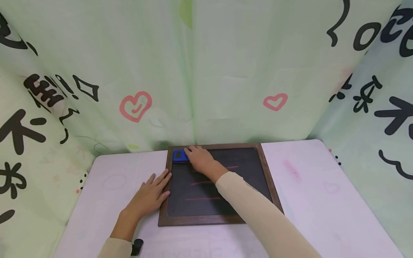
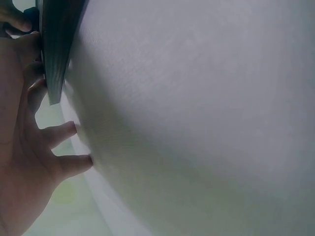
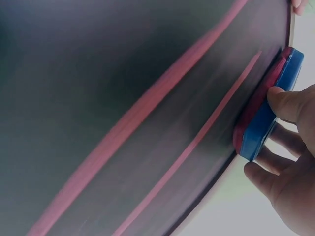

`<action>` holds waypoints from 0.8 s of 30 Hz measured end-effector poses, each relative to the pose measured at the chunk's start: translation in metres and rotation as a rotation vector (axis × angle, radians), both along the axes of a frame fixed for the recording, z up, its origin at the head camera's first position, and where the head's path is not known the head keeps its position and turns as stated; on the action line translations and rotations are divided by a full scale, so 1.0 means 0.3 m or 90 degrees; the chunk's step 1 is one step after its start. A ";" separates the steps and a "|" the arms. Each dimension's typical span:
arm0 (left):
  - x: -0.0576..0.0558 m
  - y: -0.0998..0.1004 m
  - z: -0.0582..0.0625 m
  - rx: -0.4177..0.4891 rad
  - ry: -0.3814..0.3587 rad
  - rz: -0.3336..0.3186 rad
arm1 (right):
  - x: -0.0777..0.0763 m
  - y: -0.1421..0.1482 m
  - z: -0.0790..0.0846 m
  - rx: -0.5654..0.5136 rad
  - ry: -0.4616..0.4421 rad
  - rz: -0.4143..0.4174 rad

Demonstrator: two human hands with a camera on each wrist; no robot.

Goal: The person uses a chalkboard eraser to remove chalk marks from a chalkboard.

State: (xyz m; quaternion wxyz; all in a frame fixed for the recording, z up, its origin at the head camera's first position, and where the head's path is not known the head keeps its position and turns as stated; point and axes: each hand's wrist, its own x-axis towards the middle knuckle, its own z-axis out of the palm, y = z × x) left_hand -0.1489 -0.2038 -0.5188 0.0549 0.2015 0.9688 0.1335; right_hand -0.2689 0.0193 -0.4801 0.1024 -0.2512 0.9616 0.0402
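Note:
A blackboard [image 1: 200,208] in a brown wooden frame lies on the table, with pink chalk-like lines [image 1: 203,198] across it. My right hand [image 1: 200,159] grips a blue eraser [image 1: 179,156] at the board's far left corner. In the right wrist view the eraser [image 3: 266,108] has a red pad facing the board, with the thumb on one side and fingers on the other. My left hand [image 1: 150,195] rests at the left edge of the frame with its fingers spread. In the left wrist view some fingertips [image 2: 81,162] touch the table and others the frame [image 2: 59,59].
The table [image 1: 322,200] has a pale cover with faint pink marks. A black object [image 1: 137,247] lies beside my left sleeve, partly hidden. Light green curtains [image 1: 226,71] with black writing and pink hearts hang behind and on both sides.

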 end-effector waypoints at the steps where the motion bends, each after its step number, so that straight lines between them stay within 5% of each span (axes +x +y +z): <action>1: 0.001 0.000 0.000 0.001 0.002 0.000 | -0.001 0.010 -0.001 -0.003 0.000 0.001; 18: 0.001 -0.005 -0.008 0.007 -0.002 0.002 | 0.001 0.286 -0.007 -0.080 -0.011 0.026; 24: 0.002 -0.002 -0.008 0.011 0.005 0.000 | 0.012 0.425 -0.014 -0.098 0.036 0.037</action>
